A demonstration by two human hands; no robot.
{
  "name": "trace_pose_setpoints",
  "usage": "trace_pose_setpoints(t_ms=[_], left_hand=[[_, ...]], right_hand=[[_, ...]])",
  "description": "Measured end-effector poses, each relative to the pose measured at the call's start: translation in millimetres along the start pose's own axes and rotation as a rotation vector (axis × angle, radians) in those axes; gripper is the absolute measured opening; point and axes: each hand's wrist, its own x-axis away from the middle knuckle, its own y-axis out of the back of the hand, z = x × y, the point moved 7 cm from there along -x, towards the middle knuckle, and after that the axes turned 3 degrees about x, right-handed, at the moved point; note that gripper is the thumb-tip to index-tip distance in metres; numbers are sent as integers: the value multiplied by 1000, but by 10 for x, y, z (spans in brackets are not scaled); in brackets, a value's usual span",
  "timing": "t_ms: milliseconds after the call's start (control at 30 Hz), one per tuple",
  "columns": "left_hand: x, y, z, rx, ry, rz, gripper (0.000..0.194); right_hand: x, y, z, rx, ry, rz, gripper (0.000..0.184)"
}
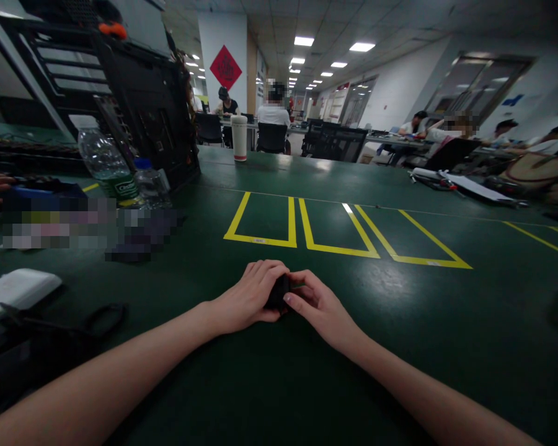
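Head view: a small black object [278, 293] sits between my two hands.
My left hand [248, 296] clasps it, nearer me than the yellow tape outlines [341, 251] on the green table [279, 384]; my right hand [323, 305] meets its other side (pinching or merely resting, I cannot tell). Steadying seems the step; the next move likely calls for a firm left hold.

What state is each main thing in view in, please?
Left hand: curled over the small black object.
Right hand: fingers bent at the object's right side; firmness of grip unclear.
The small black object: partly hidden between the hands.
Clear plastic bottle with green label: white cap on.
Smaller clear plastic bottle: blue cap on.
Tall white cylindrical cup: upright.
White rectangular ceiling lights: lit.
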Motion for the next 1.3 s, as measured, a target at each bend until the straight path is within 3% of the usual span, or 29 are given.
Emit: trace_pose_setpoints(t_ms=[200,367,567,833,1000,1167,1300], left_hand=[[-5,2,-12,-14,-7,5,63],[-1,-3,3,-15,0,-16,62],[-1,6,-5,2,3,-13,63],[1,4,-10,-8,-11,-11,64],[-1,20,-25,5,-5,1,61],[-4,21,-34,-1,-8,-2,61],[-2,2,-25,-11,-4,-2,62]], right_hand=[[19,-24,41,27,87,10,23],[-18,-29,7,-58,67,11,15],[-25,4,-13,-4,-7,-4,27],[30,-34,13,88,74,-7,25],[12,-39,-3,23,61,-17,16],[7,-12,-11,14,6,-24,28],[13,-24,-1,40,34,7,23]])
